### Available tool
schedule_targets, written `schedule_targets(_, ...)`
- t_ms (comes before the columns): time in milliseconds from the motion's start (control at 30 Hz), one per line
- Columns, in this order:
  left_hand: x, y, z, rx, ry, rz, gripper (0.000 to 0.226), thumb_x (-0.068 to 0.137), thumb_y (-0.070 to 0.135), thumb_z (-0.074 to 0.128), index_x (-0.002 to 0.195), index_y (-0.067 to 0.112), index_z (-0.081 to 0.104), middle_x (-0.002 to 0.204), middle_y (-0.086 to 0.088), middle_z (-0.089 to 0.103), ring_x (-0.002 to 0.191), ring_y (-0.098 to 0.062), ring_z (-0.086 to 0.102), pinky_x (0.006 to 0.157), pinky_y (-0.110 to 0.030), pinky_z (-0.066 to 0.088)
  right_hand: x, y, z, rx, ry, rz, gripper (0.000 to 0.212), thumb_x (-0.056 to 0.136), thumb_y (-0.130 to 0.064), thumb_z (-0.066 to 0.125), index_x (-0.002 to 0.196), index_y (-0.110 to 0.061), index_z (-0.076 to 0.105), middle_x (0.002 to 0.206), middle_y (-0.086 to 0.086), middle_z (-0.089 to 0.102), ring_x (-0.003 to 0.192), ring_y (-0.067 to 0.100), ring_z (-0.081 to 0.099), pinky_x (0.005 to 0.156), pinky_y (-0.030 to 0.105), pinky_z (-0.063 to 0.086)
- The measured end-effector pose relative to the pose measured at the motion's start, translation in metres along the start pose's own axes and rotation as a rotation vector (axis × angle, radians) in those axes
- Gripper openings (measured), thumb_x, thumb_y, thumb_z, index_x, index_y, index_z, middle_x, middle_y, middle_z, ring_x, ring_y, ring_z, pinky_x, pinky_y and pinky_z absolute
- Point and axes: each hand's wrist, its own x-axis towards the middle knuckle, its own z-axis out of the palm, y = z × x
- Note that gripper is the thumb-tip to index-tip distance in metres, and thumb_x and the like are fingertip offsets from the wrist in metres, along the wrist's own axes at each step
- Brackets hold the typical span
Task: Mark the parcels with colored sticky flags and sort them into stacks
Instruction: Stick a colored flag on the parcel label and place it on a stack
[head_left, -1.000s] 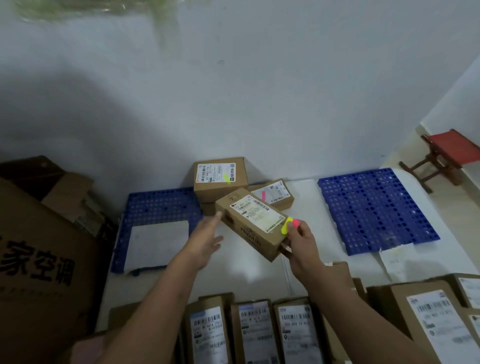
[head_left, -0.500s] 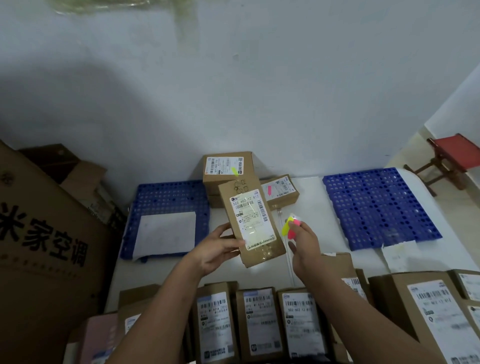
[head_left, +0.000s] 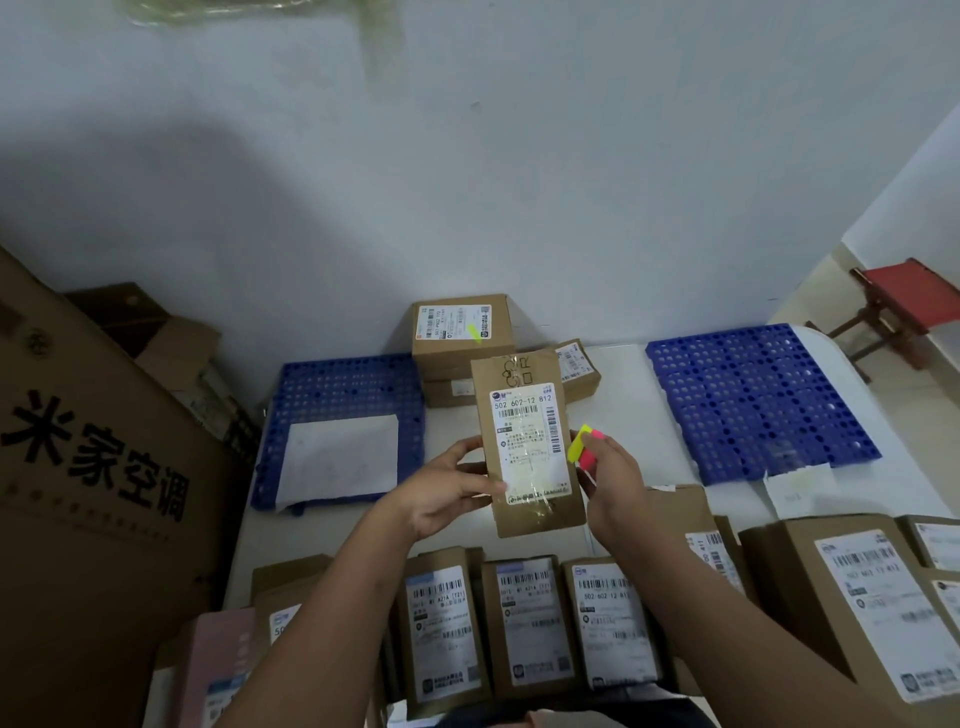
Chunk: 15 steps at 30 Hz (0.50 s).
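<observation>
A brown cardboard parcel with a white shipping label stands upright above the white table, label facing me. My left hand grips its lower left edge. My right hand is at its right edge and pinches a pad of sticky flags, yellow and pink. Behind it, a stack of parcels against the wall carries a yellow flag on top. A lower parcel lies to the right of that stack, partly hidden.
Two blue perforated mats lie left and right on the table. A row of labelled parcels fills the near edge. A large printed carton stands at left, a red stool at far right.
The parcel has turned from lying tilted across both hands to standing upright with its label toward me. My left hand shifted from its far end to its lower left edge.
</observation>
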Motion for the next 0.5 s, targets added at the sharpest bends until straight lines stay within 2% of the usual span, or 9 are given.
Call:
schedule_targets(67,-0.002,-0.003,-0.002,0.013,-0.009,-0.018,0.061,0.082,-0.013,0.066,0.124,0.027,0.047,0.117,-0.014,0.071,0.110,-0.026,0.067,0.088,-0.033,0.055,-0.003,0.001,-0.003,0.039,-0.025,0.022,0.016,0.098,-0.018,0.054,0.093,-0.013,0.068,0.099,0.011,0.070,0.096,0.025,0.065,0.090,0.041,0.054)
schedule_targets(200,-0.004,-0.016,-0.005,0.061,-0.031,-0.101,0.059,0.083,-0.008,0.067,0.130,0.020,0.045,0.117,-0.014,0.071,0.113,-0.030,0.065,0.101,-0.043,0.050,-0.008,0.007,-0.014,0.022,-0.078,0.036,0.018,0.099,-0.015,0.051,0.095,-0.010,0.068,0.093,0.010,0.072,0.088,0.021,0.066,0.072,0.030,0.052)
schedule_targets(300,-0.005,-0.027,-0.004,0.118,0.007,-0.146,0.049,0.085,0.010,0.074,0.129,0.012,0.053,0.117,-0.010,0.071,0.112,-0.030,0.065,0.095,-0.045,0.054,-0.016,0.019,-0.022,-0.056,-0.110,0.053,0.018,0.096,-0.008,0.050,0.090,-0.009,0.067,0.091,0.008,0.071,0.085,0.019,0.064,0.078,0.030,0.051)
schedule_targets(400,-0.009,-0.037,-0.007,0.177,0.066,-0.178,0.043,0.085,0.018,0.075,0.123,0.005,0.060,0.115,-0.009,0.072,0.112,-0.027,0.065,0.096,-0.047,0.053,-0.026,0.034,-0.027,-0.115,-0.129,0.076,0.018,0.096,-0.006,0.048,0.099,-0.006,0.066,0.094,0.010,0.069,0.090,0.022,0.062,0.092,0.036,0.050)
schedule_targets(500,-0.016,-0.048,-0.008,0.211,0.049,-0.204,0.034,0.088,0.013,0.071,0.119,0.001,0.063,0.111,-0.011,0.073,0.108,-0.029,0.067,0.097,-0.046,0.053,-0.039,0.045,-0.032,-0.135,-0.126,0.092,0.021,0.095,-0.003,0.047,0.091,-0.009,0.067,0.084,0.006,0.068,0.084,0.020,0.060,0.084,0.033,0.049)
